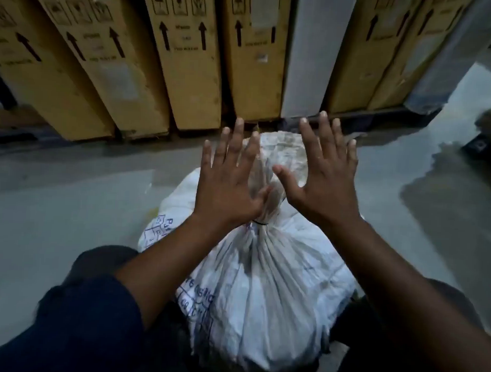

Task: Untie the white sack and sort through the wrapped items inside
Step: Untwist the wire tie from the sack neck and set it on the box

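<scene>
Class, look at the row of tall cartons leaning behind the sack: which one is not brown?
The grey-white carton, standing just right of centre behind the right hand; all the others are brown cardboard with black arrows.

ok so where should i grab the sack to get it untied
Probably the bunched neck just above the dark tie, pinched from both sides. The white sack narrows to a tight gather there, and the open left hand and right hand already flank it.

Bare floor [71, 202] open left and right of white sack [263, 284]. Row of upright cardboard boxes [187, 58] blocks just beyond it. Knees flank sack near side. Tied neck reachable from above.
</scene>
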`<move>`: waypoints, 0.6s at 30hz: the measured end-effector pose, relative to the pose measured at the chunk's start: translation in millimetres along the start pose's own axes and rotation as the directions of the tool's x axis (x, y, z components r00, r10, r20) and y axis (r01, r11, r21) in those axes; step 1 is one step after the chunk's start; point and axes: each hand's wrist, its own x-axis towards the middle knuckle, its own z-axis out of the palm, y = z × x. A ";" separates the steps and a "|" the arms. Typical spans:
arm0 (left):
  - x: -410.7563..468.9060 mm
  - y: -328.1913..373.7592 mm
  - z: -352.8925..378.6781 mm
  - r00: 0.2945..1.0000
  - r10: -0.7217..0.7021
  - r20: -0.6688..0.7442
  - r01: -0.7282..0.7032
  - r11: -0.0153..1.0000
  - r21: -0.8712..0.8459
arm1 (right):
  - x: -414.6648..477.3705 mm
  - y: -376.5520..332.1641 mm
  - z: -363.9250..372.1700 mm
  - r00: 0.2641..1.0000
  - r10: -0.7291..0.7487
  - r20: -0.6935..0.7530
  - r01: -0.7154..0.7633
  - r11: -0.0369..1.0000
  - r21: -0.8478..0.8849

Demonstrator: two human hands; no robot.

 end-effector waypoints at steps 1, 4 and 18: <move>6.7 -4.1 14.1 0.999 0.010 0.046 -0.010 1.000 0.002 | 8.9 8.6 11.3 1.000 0.003 0.028 -0.003 1.000 0.004; 16.2 -20.4 54.4 0.993 0.025 0.113 -0.025 1.000 -0.004 | 32.5 31.9 42.3 0.993 0.044 0.114 -0.046 0.999 0.018; 44.0 -43.6 52.4 0.994 -0.108 0.036 0.113 0.914 -0.389 | -15.5 -2.3 98.6 0.747 -0.260 0.612 0.172 0.965 0.199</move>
